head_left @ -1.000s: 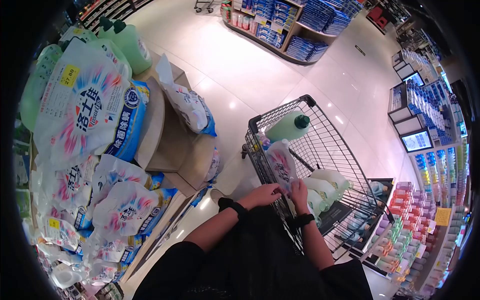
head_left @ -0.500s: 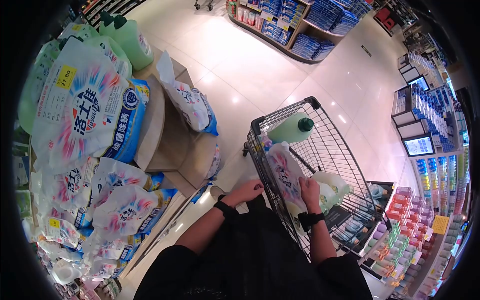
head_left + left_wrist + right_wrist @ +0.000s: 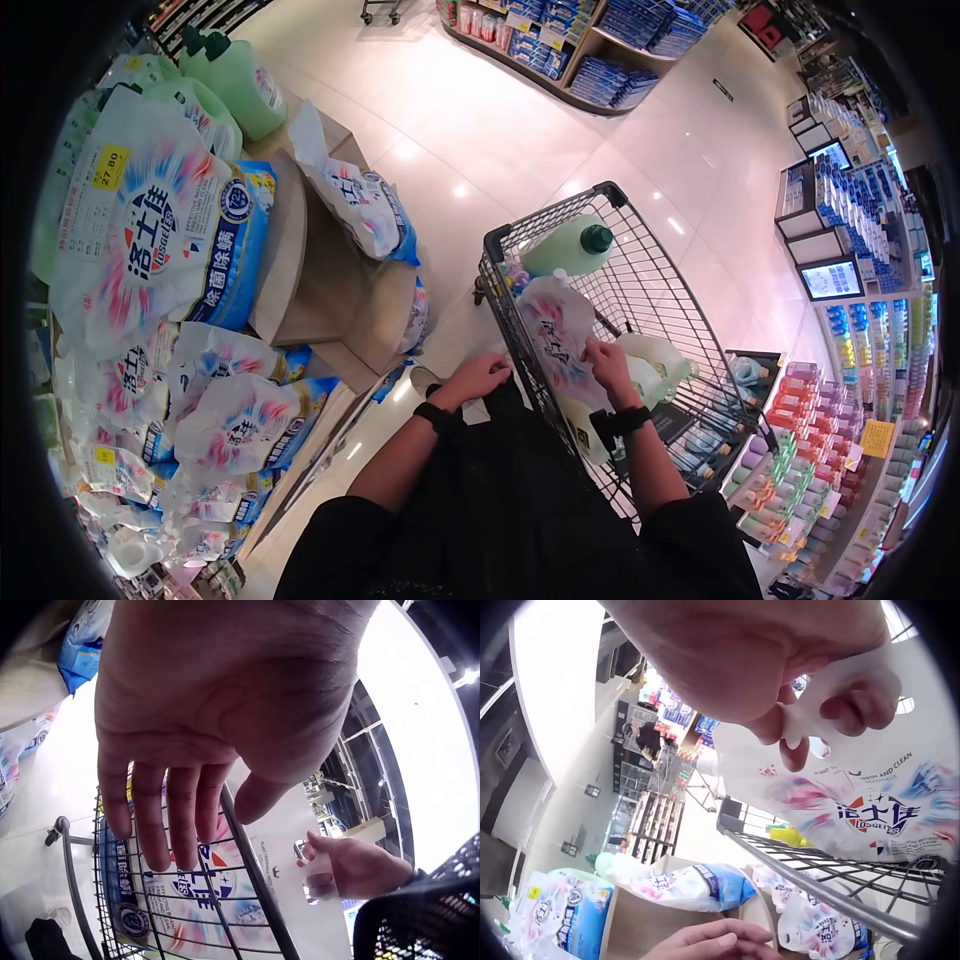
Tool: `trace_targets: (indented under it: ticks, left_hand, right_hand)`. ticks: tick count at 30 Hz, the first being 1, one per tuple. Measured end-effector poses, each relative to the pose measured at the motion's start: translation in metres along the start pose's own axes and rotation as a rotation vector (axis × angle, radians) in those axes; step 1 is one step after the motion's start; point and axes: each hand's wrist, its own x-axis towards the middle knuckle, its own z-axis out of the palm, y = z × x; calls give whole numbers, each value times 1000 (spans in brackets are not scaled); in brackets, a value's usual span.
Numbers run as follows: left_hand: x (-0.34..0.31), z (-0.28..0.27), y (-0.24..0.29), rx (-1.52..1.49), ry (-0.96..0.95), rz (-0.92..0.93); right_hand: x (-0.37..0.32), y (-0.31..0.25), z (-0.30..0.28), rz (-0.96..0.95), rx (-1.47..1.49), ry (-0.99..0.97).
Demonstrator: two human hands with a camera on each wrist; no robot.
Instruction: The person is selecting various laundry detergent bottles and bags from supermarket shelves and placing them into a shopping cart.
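In the head view a white laundry detergent refill pouch (image 3: 556,335) with pink bursts stands inside the shopping cart (image 3: 680,280), near its left side. My right hand (image 3: 608,368) grips the pouch by its top, and the right wrist view shows fingers hooked through the handle cutouts of the white film (image 3: 855,757). My left hand (image 3: 476,380) is outside the cart by its left rim, holding nothing. Seen from the left wrist, its fingers (image 3: 180,810) hang relaxed in front of the cart's wire side, with the pouch's printed face (image 3: 202,889) behind the wires.
A green bottle with a dark cap (image 3: 567,248) lies at the cart's far end; pale bottles (image 3: 650,365) are near my right hand. At left, a display holds stacked detergent pouches (image 3: 165,220) and green jugs (image 3: 240,85). Bottles crowd the shelf (image 3: 800,430) at right.
My left hand has left the pouch's top and moved left, out over the cart's rim. The right hand still holds the pouch, whose printed front shows more fully inside the cart.
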Motion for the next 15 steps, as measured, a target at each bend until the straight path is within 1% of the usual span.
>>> trace_targets:
  ticks: [1, 3, 6, 8, 9, 10, 11, 12, 13, 15]
  left_hand:
    - [0, -3, 2, 35, -6, -9]
    - [0, -7, 9, 63, -10, -15]
    - [-2, -11, 17, 30, -4, -15]
    - [0, -15, 13, 72, 70, 61]
    - [-1, -18, 15, 65, 72, 63]
    - [-2, -22, 20, 41, 125, 82]
    - [-3, -27, 25, 16, 177, 100]
    - [-2, -28, 27, 6, 182, 106]
    - [0, -29, 29, 36, 220, 109]
    - [3, -29, 29, 55, 264, 118]
  right_hand:
    - [-2, -5, -2, -1, -7, 0]
    - [-8, -16, -5, 56, 25, -62]
    - [-13, -38, -7, 25, -18, -34]
    - [-21, -62, -11, 34, -57, -36]
    - [-26, -76, -12, 45, -88, -37]
    - [-32, -86, -15, 39, -96, -34]
    - [-42, -94, -18, 0, -93, -17]
    - [-50, -101, -24, -38, -95, -3]
    - [-55, -109, -30, -42, -106, -3]
    - [-64, -123, -43, 21, -48, 74]
